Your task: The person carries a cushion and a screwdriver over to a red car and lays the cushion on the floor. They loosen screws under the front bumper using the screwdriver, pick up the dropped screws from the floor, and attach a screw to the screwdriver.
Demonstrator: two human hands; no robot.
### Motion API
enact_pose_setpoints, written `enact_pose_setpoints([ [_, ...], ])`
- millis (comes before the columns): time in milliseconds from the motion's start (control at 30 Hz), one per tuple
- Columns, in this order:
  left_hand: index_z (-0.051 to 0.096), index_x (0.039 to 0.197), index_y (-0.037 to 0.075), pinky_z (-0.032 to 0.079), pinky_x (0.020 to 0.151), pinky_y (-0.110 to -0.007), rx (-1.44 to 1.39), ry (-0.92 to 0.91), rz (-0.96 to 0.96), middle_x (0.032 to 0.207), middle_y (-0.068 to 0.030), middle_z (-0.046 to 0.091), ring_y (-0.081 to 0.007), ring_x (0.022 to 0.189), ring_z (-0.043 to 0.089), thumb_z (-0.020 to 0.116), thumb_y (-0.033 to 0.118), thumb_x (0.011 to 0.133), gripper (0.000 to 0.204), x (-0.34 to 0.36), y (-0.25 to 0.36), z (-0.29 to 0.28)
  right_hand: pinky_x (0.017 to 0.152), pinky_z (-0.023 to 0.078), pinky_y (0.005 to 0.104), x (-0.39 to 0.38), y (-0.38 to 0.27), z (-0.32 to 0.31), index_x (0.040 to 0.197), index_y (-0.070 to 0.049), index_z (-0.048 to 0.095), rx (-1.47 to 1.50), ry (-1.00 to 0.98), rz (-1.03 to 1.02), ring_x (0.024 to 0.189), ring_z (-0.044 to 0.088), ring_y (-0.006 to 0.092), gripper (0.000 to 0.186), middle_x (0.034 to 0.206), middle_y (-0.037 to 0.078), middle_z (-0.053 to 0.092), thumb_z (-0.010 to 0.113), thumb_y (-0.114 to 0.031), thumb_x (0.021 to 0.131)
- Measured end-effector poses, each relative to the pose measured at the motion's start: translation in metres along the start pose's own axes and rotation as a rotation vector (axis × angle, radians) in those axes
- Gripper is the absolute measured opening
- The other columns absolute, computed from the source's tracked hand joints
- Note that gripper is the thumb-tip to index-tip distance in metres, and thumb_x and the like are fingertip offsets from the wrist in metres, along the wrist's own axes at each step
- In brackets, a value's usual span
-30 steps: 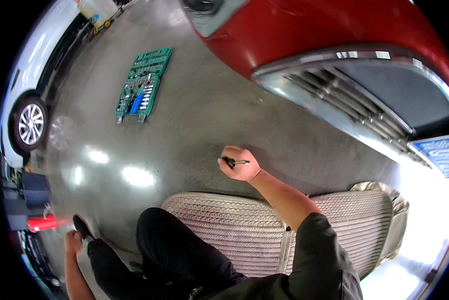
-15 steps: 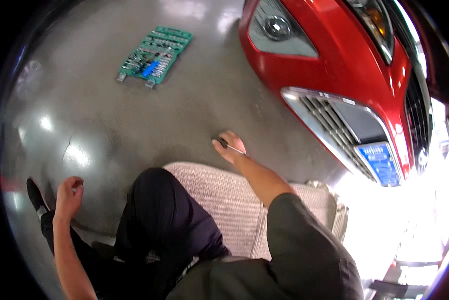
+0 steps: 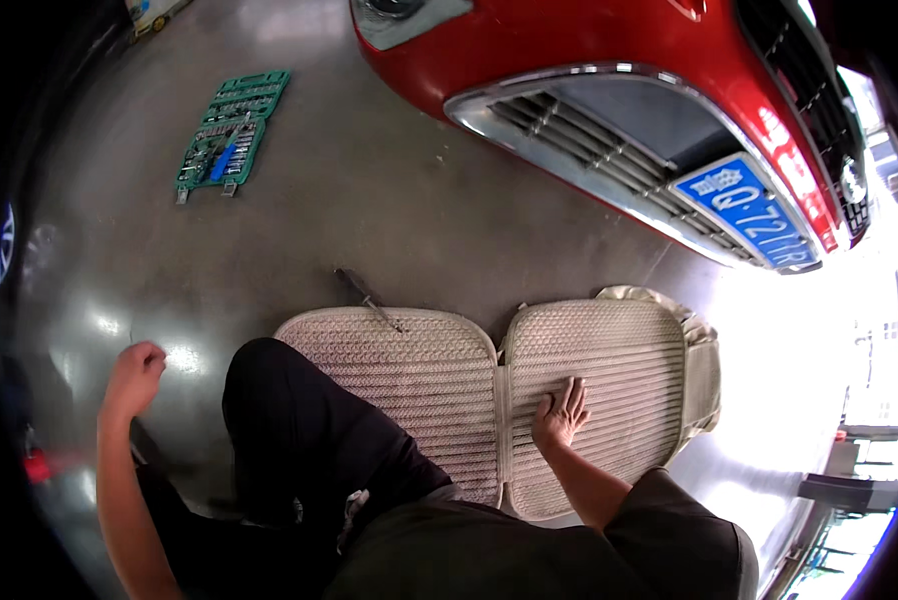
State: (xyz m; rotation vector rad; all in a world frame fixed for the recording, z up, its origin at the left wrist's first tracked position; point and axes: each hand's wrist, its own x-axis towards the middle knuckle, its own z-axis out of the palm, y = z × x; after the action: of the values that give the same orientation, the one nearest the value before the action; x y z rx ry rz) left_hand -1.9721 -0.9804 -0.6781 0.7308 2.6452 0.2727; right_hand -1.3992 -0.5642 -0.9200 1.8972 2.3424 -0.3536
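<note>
My right hand (image 3: 563, 412) is pressed flat with spread fingers on the right panel of a beige ribbed car seat cushion (image 3: 609, 340), holding nothing. A dark-handled screwdriver (image 3: 357, 287) lies with its handle on the floor and its shaft over the cushion's left panel, apart from both hands. My left hand (image 3: 137, 378) hangs over the floor at the left, beside my bent leg. Its fingers are curled in and no object shows in them.
A red car front with a lower grille (image 3: 589, 140) and a blue licence plate (image 3: 744, 212) reaches in at upper right. On the grey floor at upper left, a green socket set case (image 3: 231, 132) lies unfolded, a blue-handled tool on it. Bright light floods the right.
My right hand has let go of the screwdriver, which now rests at the cushion's far edge. That hand has moved right onto the cushion. The view has shifted right.
</note>
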Motion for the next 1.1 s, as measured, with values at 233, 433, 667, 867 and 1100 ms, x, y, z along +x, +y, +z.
enact_pose_setpoints([
  [233, 0.071, 0.099, 0.006, 0.055, 0.081, -0.044, 0.090, -0.152, 0.456, 0.098, -0.0173, 0.073, -0.0368, 0.094, 0.071, 0.062, 0.019, 0.093, 0.017, 0.136, 0.244, 0.049, 0.124, 0.002, 0.0625, 0.002, 0.006, 0.001, 0.163, -0.010, 0.026, -0.022, 0.104, 0.010, 0.159, 0.011, 0.0331, 0.078, 0.172, 0.014, 0.017, 0.050, -0.043, 0.096],
  [433, 0.072, 0.102, 0.004, 0.056, 0.080, -0.042, 0.137, -0.698, 0.715, 0.091, -0.0158, 0.073, -0.0288, 0.084, 0.072, 0.061, 0.022, 0.096, 0.022, 0.151, 0.375, 0.194, 0.126, 0.002, 0.0603, 0.010, 0.002, 0.005, 0.163, -0.013, 0.027, 0.042, 0.022, 0.039, 0.159, 0.012, 0.0303, 0.081, 0.172, 0.011, 0.016, 0.055, -0.042, 0.092],
  [667, 0.069, 0.087, -0.002, 0.054, 0.054, -0.033, -0.040, -1.272, 0.195, 0.071, -0.0115, 0.071, -0.0169, 0.054, 0.065, 0.053, 0.029, 0.103, 0.039, 0.093, 0.338, 0.329, 0.125, 0.007, 0.0613, 0.020, 0.007, -0.009, 0.161, -0.016, 0.034, 0.054, 0.102, 0.047, 0.157, 0.021, 0.0287, 0.080, 0.169, 0.011, 0.026, 0.056, -0.045, 0.089],
  [867, 0.067, 0.081, -0.002, 0.051, 0.042, -0.032, -0.104, -1.249, -0.036, 0.063, -0.0129, 0.068, -0.0192, 0.045, 0.063, 0.052, 0.029, 0.102, 0.040, 0.081, 0.338, 0.334, 0.125, 0.012, 0.0602, 0.010, 0.015, -0.005, 0.157, -0.016, 0.040, 0.104, 0.125, 0.044, 0.155, 0.027, 0.0297, 0.077, 0.168, 0.011, 0.031, 0.061, -0.041, 0.087],
  [1100, 0.066, 0.081, -0.002, 0.049, 0.040, -0.034, -0.031, -1.140, 0.062, 0.060, -0.0134, 0.067, -0.0195, 0.044, 0.063, 0.050, 0.033, 0.103, 0.045, 0.087, 0.328, 0.333, 0.125, 0.017, 0.0592, 0.003, 0.010, 0.002, 0.157, -0.021, 0.040, 0.149, 0.177, 0.043, 0.155, 0.028, 0.0258, 0.074, 0.167, 0.005, 0.032, 0.064, -0.038, 0.089],
])
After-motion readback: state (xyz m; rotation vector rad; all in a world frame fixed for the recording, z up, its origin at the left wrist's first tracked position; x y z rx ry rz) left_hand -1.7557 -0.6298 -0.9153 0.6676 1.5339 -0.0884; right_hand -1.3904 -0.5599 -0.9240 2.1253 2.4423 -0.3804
